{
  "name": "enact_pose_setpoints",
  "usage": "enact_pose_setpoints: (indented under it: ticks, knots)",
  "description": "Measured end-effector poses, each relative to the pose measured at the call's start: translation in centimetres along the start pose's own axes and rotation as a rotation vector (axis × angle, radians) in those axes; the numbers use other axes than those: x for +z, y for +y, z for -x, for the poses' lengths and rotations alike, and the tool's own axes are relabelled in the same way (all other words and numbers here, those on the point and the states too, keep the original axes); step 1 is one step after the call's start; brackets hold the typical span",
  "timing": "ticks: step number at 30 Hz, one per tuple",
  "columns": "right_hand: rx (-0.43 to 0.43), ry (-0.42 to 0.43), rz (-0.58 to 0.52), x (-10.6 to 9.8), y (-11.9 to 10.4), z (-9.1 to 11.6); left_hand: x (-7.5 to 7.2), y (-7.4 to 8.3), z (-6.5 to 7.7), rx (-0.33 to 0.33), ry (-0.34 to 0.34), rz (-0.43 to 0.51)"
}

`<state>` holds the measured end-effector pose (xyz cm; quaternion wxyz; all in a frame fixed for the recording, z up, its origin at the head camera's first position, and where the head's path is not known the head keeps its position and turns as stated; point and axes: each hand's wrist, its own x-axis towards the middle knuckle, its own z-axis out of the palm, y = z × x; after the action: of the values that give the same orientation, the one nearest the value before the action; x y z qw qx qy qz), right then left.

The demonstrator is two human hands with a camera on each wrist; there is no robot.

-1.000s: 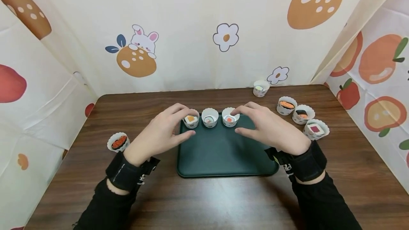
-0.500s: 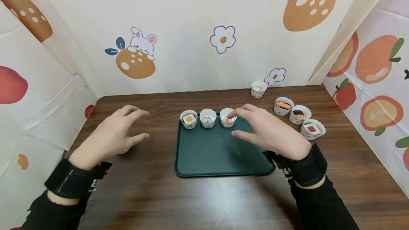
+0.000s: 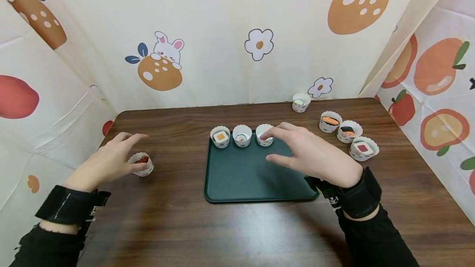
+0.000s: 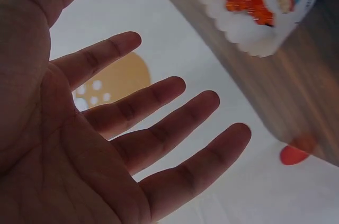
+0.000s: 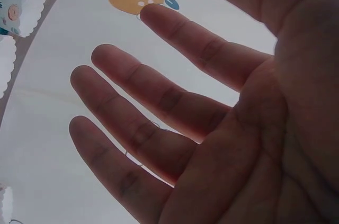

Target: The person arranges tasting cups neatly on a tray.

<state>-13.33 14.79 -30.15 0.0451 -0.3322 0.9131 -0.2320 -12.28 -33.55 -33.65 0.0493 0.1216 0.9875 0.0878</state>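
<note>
My left hand (image 3: 107, 162) hovers at a paper cup (image 3: 148, 170) on the left of the table, thumb in front of it and nothing gripped. Orange-red roe sushi (image 4: 246, 1) lies in that cup in the left wrist view. My right hand (image 3: 308, 153) hangs with spread fingers above the dark green tray (image 3: 256, 180). Its index fingertip overlaps the right one of three cups along the tray's back edge; touch cannot be told. The left tray cup (image 3: 221, 141) holds white sushi with an orange square; the middle cup (image 3: 242, 140) holds a pale round piece.
On the right of the table stand a cup with orange-topped sushi (image 3: 330, 122), a cup with black-banded sushi (image 3: 349, 132) and a cup with red-centred white sushi (image 3: 364, 149). Another cup (image 3: 300, 102) is at the back edge. A printed curtain (image 3: 215, 69) hangs behind.
My left hand has moved left from the left tray cup to the roe sushi cup. My right hand has stayed nearly in place over the tray.
</note>
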Motion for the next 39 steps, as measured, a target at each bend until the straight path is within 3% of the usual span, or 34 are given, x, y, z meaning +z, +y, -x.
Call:
enact_pose_setpoints:
  ticks: [17,39]
  knots:
    - [-0.014,0.012,-0.006,0.0,0.1,-0.3,1.5,-1.6,-0.5,-0.04,-0.075,-0.012]
    - [0.009,0.002,-0.004,-0.1,0.4,-0.3,2.6,-1.8,-1.4,0.006,-0.114,0.038]
